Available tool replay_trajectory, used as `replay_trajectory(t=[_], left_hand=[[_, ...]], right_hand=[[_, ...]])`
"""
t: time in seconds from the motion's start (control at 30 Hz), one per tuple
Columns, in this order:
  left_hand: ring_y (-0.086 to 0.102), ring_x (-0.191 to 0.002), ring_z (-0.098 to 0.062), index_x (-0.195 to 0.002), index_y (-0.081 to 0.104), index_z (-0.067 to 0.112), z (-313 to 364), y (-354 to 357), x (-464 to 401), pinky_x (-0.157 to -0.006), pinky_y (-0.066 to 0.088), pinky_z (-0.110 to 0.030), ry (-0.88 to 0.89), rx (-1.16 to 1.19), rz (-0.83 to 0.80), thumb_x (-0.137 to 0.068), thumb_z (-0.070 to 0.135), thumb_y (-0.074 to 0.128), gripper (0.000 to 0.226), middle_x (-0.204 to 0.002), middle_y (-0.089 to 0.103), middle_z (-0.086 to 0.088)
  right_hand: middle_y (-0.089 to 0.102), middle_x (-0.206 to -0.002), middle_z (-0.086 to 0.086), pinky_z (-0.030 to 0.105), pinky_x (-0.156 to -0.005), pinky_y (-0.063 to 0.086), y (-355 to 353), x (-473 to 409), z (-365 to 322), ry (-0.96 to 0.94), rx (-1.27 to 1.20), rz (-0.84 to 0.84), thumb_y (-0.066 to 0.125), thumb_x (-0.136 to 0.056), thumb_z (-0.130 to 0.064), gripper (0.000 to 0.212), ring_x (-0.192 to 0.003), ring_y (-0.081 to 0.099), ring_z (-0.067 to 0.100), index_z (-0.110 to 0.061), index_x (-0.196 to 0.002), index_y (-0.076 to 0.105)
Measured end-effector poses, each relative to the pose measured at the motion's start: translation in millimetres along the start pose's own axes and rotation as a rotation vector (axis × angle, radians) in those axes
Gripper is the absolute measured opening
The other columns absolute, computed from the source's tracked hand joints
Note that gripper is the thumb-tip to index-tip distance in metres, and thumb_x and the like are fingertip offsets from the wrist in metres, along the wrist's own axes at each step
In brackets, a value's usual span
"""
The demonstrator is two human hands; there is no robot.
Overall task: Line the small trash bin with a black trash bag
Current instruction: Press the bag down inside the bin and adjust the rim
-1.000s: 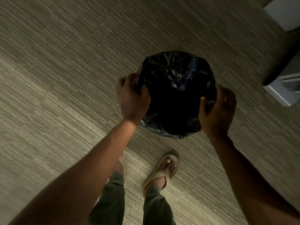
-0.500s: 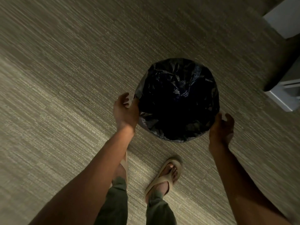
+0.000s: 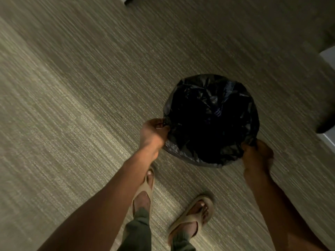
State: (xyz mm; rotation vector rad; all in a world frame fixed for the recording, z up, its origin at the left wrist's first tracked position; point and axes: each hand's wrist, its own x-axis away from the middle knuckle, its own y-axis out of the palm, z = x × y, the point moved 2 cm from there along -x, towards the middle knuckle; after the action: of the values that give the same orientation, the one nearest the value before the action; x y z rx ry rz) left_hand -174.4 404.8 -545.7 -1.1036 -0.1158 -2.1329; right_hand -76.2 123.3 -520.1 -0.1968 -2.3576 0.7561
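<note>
A black trash bag point(image 3: 211, 116) covers the round mouth of the small bin on the carpet, its plastic crumpled inside and folded over the rim all round. The bin's own wall is hidden under the bag. My left hand point(image 3: 153, 134) pinches the bag's folded edge at the rim's left side. At the rim's lower right, my right hand point(image 3: 257, 154) has its fingers closed on the bag's overhang. Both arms reach down from the bottom of the view.
The floor is striped grey-beige carpet point(image 3: 81, 105). My feet in tan sandals point(image 3: 192, 216) stand just below the bin. A white piece of furniture point(image 3: 328, 58) with a dark gap beneath it stands at the right edge.
Both hands have slid from the rim's sides down to its lower edge and closed on the bag's overhang. The view has shifted, so the bin now sits further right.
</note>
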Motion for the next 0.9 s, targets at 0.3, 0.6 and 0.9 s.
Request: replay_trajectory(t=[0.3, 0.6, 0.9], left_hand=[[0.064, -0.055, 0.005, -0.097, 0.076, 0.009, 55.3, -122.1, -71.3, -0.056, 0.051, -0.012, 0.127, 0.038, 0.185, -0.085, -0.002, 0.068, 0.018, -0.074, 0.073, 0.009], [0.064, -0.071, -0.012, -0.097, 0.078, 0.011, 131.9, -214.1, -164.4, -0.066, 0.052, -0.023, 0.178, -0.111, 0.432, -0.08, 0.012, 0.069, 0.019, -0.076, 0.07, 0.001], [0.067, -0.08, -0.013, -0.106, 0.077, 0.013, 140.3, -231.2, -189.0, -0.068, 0.049, -0.017, 0.132, -0.139, 0.435, -0.088, 0.011, 0.062, 0.024, -0.094, 0.073, -0.003]], right_hand=[[0.077, -0.111, 0.009, 0.043, -0.086, 0.061, 143.4, 13.1, -126.2, -0.27, 0.108, -0.148, 0.065, -0.088, -0.014, 0.032, -0.1, 0.072, 0.028, -0.012, -0.117, 0.076], [0.076, -0.099, 0.005, 0.029, -0.066, 0.06, 283.6, 32.5, -222.7, -0.151, -0.056, -0.525, 0.067, -0.085, -0.004, 0.026, -0.089, 0.073, 0.024, -0.011, -0.109, 0.075], [0.073, -0.098, -0.01, 0.022, -0.059, 0.054, 314.1, 51.8, -242.2, -0.097, -0.132, -0.758, 0.062, -0.092, -0.007, 0.024, -0.084, 0.072, 0.008, -0.027, -0.106, 0.066]])
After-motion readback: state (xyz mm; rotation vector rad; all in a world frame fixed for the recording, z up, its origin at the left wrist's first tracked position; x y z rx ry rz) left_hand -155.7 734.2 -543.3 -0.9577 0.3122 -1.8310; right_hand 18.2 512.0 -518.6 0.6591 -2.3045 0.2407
